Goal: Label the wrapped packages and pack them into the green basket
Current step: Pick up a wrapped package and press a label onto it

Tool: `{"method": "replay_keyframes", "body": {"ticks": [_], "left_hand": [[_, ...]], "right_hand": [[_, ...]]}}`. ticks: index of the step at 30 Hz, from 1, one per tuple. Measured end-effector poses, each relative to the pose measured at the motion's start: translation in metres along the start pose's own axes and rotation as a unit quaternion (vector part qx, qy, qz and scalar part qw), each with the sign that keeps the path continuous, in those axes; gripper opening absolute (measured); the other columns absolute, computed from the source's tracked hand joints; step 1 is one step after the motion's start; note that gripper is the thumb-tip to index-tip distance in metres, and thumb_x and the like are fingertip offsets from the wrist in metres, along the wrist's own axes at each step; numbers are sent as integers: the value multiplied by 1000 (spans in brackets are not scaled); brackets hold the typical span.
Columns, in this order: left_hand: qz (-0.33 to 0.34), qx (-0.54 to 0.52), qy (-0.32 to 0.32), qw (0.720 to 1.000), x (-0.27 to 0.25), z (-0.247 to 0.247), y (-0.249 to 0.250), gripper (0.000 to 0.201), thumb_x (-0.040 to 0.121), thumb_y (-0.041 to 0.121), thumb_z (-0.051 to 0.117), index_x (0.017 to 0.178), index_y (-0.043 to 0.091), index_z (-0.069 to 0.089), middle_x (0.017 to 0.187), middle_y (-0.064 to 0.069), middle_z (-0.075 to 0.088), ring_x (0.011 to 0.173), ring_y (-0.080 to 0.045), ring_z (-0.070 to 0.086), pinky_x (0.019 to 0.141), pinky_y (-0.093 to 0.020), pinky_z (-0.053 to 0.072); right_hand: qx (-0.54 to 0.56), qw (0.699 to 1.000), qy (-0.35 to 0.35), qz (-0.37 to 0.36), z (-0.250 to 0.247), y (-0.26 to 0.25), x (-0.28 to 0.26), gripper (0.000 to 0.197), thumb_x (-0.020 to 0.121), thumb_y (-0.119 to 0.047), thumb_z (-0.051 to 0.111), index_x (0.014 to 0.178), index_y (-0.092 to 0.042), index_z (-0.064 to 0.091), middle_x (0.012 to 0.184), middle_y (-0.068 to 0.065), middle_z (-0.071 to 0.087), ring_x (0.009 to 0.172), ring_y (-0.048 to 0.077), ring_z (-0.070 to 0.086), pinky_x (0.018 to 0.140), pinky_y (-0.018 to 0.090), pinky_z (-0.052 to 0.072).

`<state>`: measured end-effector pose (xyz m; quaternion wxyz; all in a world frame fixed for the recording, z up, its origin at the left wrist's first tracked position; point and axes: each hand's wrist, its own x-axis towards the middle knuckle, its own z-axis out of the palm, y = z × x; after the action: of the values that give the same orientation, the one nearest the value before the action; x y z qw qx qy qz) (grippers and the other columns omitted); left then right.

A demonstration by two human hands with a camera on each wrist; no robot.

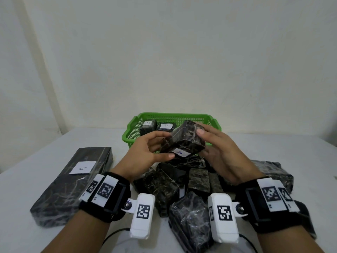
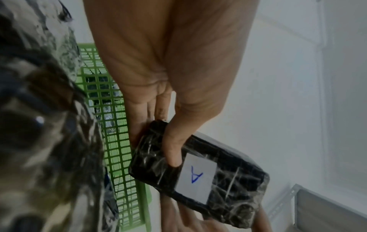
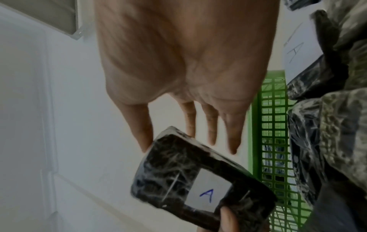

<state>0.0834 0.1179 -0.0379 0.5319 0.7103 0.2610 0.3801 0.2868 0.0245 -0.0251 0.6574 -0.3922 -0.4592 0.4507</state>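
A small dark wrapped package (image 1: 184, 139) with a white label marked A (image 1: 180, 152) is held tilted in the air, just in front of the green basket (image 1: 134, 127). My left hand (image 1: 164, 145) grips its left end, thumb beside the label (image 2: 195, 177) and fingers behind. My right hand (image 1: 205, 143) holds the right end, thumb on top and forefinger behind; in the right wrist view its other fingers (image 3: 212, 133) stretch out past the package (image 3: 168, 172). Two labelled packages, A (image 1: 148, 125) and B (image 1: 166, 126), lie in the basket.
A long wrapped package with an A label (image 1: 73, 181) lies on the white table at the left. A pile of several dark wrapped packages (image 1: 182, 181) sits below my hands, with another (image 1: 273, 170) at the right. A wall stands close behind the basket.
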Motion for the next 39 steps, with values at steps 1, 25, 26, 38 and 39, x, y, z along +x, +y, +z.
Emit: {"method": "replay_keyframes", "body": {"ticks": [1,25,26,38,39], "left_hand": [[2,-10,1,1000,0,1,0,52,77,-14,78,118,15,64,105,12,79,101,1,73,82,-13,56],[-2,-94,-46,994,-3,12,7,77,69,32,80,137,4,58,133,-17,67,128,-38,61,113,-53,44],[0,-112,-43,993,-3,12,7,74,71,32,78,135,1,59,132,-22,67,128,-43,59,113,-54,44],[-2,-124,-95,988,-4,4,2,87,69,20,78,147,1,45,143,-21,59,136,-38,54,116,-50,41],[-1,-127,-91,988,-4,3,3,88,66,20,79,147,3,46,142,-19,60,136,-37,54,115,-49,42]], "right_hand": [[-14,999,-17,27,1,1,-2,56,85,-32,69,135,-7,65,134,18,70,127,36,65,111,46,50],[-116,993,-35,16,1,11,3,114,47,-54,101,144,-13,57,130,3,74,121,22,70,113,46,48],[-119,991,-49,21,2,11,2,107,52,-45,99,145,-13,56,128,4,75,121,23,71,112,45,49],[-116,992,-48,-1,9,6,-3,55,66,-21,89,117,-25,69,111,-3,81,107,17,76,89,26,60],[-122,992,-43,-6,10,6,-3,67,63,-23,93,125,-24,67,115,-1,80,110,16,75,92,29,60]]}}
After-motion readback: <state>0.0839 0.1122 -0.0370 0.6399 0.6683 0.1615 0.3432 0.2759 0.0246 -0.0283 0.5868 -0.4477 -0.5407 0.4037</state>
